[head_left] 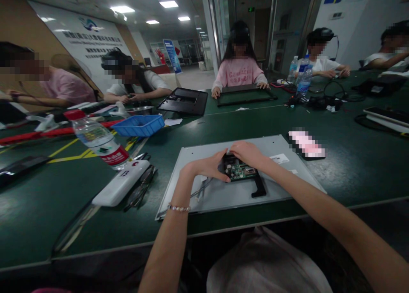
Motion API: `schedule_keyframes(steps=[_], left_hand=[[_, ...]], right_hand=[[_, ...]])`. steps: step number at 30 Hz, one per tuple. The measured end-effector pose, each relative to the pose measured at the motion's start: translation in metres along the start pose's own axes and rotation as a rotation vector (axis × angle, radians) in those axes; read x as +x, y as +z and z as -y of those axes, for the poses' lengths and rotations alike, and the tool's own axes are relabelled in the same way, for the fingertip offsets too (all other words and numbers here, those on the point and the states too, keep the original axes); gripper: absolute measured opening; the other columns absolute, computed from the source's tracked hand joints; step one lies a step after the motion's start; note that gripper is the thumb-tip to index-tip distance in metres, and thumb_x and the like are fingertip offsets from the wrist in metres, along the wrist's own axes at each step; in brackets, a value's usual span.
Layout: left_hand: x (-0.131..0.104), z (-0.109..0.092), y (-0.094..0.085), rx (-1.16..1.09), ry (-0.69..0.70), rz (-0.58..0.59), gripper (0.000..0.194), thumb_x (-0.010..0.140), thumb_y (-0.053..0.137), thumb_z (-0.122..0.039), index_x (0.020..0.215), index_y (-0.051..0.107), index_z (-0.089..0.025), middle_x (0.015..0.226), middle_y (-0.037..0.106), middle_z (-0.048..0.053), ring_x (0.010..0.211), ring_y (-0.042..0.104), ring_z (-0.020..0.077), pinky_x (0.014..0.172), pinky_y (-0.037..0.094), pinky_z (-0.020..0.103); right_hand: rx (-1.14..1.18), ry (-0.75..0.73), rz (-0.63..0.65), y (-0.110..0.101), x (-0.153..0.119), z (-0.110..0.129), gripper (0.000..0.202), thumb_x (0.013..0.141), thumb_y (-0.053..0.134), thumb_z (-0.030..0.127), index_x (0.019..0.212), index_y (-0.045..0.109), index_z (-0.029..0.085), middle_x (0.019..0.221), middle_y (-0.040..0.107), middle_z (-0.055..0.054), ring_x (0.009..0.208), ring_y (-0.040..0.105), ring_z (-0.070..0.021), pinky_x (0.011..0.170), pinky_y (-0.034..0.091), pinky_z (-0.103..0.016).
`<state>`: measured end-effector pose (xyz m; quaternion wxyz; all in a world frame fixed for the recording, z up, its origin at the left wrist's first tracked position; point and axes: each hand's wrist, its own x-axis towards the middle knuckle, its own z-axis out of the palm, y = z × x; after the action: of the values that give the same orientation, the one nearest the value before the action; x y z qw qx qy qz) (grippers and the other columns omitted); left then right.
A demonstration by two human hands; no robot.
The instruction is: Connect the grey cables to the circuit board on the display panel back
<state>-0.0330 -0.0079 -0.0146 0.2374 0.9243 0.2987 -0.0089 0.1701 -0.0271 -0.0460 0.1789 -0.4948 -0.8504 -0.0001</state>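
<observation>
A light grey flat panel (182,178) lies on the green table in front of me. On it sits a green circuit board (238,170) in a black frame, with a black hooked arm (259,186) reaching toward the near right. My left hand (212,166) grips the board's left side, thumb at the near edge and fingers at the far corner. My right hand (246,152) is bent over the far edge, its fingertips close to those of my left hand. Grey cables (201,188) run from under my left hand across the panel.
To the left are a white power bank (121,184), glasses (140,188), a tilted water bottle (99,139) and a blue tray (139,126). A phone (306,144) lies right of the panel. Across the table, a person holds a black frame (246,102); other people sit around.
</observation>
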Motion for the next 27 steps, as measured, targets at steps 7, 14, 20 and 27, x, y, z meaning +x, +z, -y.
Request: schedule_keyframes(steps=[7,14,20,27], left_hand=[[0.000,-0.004,-0.001,-0.019,-0.133,0.082,0.123,0.058,0.070,-0.064,0.149,0.006,-0.010,0.155,0.015,0.020,0.141,0.022,0.0344,0.115,0.021,0.044],[0.000,-0.008,-0.002,0.002,-0.130,0.109,0.123,0.061,0.069,-0.063,0.149,-0.001,-0.012,0.157,0.006,0.017,0.143,0.013,0.0321,0.116,0.016,0.040],[-0.003,-0.013,-0.005,0.061,-0.102,0.072,0.122,0.065,0.067,-0.065,0.149,-0.006,-0.016,0.157,-0.011,0.016,0.145,0.002,0.0324,0.115,0.015,0.041],[0.000,-0.060,0.005,0.180,-0.029,-0.172,0.085,0.085,0.053,-0.052,0.149,0.011,-0.017,0.158,0.002,0.015,0.145,0.008,0.0299,0.114,0.019,0.045]], right_hand=[[0.082,-0.061,0.083,0.005,0.001,-0.006,0.024,0.091,0.047,0.017,0.101,0.069,0.015,0.105,0.067,-0.012,0.099,0.060,-0.0203,0.085,0.043,-0.029],[0.093,-0.055,0.045,-0.021,-0.010,-0.013,0.028,0.090,0.050,0.022,0.112,0.066,0.014,0.115,0.065,-0.012,0.108,0.058,-0.0226,0.092,0.043,-0.033],[0.125,0.067,0.062,-0.062,-0.060,-0.059,0.026,0.085,0.055,0.023,0.106,0.069,0.017,0.112,0.067,-0.010,0.104,0.060,-0.0238,0.093,0.044,-0.037],[0.252,0.266,0.169,-0.059,-0.111,-0.094,0.027,0.075,0.063,0.024,0.101,0.071,0.020,0.103,0.069,-0.007,0.093,0.063,-0.0228,0.084,0.048,-0.035]])
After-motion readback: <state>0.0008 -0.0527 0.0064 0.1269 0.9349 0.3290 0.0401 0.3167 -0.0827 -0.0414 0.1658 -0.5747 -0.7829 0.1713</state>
